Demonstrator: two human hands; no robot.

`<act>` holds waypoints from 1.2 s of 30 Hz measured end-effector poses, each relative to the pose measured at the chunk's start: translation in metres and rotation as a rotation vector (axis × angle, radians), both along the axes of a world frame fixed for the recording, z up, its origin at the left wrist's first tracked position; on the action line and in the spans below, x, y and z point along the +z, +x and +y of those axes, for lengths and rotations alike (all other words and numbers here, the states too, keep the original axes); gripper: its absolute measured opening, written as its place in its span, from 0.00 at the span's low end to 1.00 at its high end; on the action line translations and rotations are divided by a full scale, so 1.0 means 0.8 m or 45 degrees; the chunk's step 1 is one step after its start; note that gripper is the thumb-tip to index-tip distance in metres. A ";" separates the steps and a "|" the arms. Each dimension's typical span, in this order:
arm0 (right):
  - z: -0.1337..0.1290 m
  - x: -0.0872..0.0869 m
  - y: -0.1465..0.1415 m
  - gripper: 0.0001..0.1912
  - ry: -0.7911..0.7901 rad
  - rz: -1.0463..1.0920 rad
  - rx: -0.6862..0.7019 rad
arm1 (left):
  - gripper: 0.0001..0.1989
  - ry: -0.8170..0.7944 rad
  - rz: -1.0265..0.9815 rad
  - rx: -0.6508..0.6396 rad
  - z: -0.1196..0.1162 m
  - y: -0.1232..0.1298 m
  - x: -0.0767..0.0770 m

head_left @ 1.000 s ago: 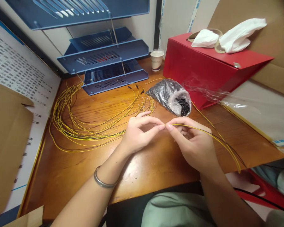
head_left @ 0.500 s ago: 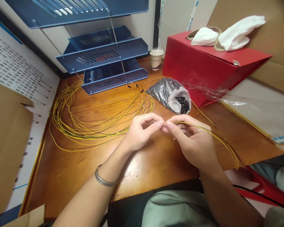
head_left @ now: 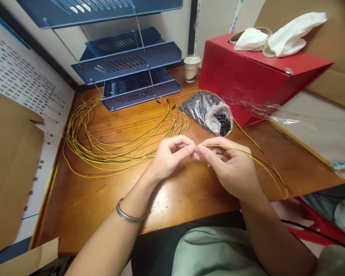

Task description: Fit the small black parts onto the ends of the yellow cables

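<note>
Above the front part of the wooden table, my two hands meet fingertip to fingertip. My right hand [head_left: 232, 165] is closed in a pinch on a thin yellow and black wire [head_left: 255, 158], which runs back over the hand and loops down at the right. My left hand [head_left: 172, 155] pinches at the wire's end; whatever tiny part sits between its fingertips is hidden. Beyond the hands lies a clear plastic bag [head_left: 202, 111], its mouth open on small black pieces [head_left: 222, 123]. A large coil of yellow and black wires [head_left: 80, 149] spreads to the left, some ends carrying small black tips.
Blue stacked trays [head_left: 126, 65] stand at the back left, with a paper cup [head_left: 191, 69] beside them. A red box [head_left: 241, 73] with white tissue on top fills the back right. Brown cardboard [head_left: 11, 172] leans at the left edge.
My hands stay fingertip to fingertip, with the wire still pinched. The whole view has shifted slightly; little else differs.
</note>
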State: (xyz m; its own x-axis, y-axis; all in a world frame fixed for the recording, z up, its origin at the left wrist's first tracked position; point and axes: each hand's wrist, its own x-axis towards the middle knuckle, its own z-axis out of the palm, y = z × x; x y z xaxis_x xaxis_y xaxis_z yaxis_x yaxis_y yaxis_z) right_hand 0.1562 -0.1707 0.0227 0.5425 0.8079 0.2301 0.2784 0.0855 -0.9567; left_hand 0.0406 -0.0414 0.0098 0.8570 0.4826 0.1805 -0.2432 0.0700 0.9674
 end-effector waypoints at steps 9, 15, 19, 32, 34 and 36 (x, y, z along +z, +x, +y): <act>-0.001 0.005 0.000 0.05 -0.048 -0.044 -0.007 | 0.11 -0.056 0.015 -0.058 0.005 0.000 -0.004; -0.001 0.009 0.001 0.05 -0.074 -0.081 -0.011 | 0.13 -0.033 0.042 -0.044 0.005 0.000 -0.004; -0.001 0.009 0.002 0.06 -0.092 -0.122 -0.014 | 0.13 -0.015 0.047 -0.040 0.005 0.000 -0.003; 0.000 0.005 -0.001 0.06 -0.068 -0.027 -0.020 | 0.13 0.008 0.044 0.023 0.003 0.001 0.003; 0.000 0.004 -0.001 0.07 -0.081 -0.035 -0.019 | 0.13 0.013 0.057 0.026 0.004 0.001 0.003; 0.000 0.004 0.000 0.06 -0.090 -0.040 -0.025 | 0.13 0.012 0.063 0.029 0.004 0.001 0.003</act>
State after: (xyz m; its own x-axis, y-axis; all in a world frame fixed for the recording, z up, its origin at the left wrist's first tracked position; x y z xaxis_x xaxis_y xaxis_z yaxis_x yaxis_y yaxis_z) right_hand 0.1559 -0.1706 0.0263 0.5516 0.8122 0.1901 0.3096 0.0123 -0.9508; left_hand 0.0413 -0.0385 0.0120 0.8540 0.5003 0.1428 -0.1963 0.0556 0.9790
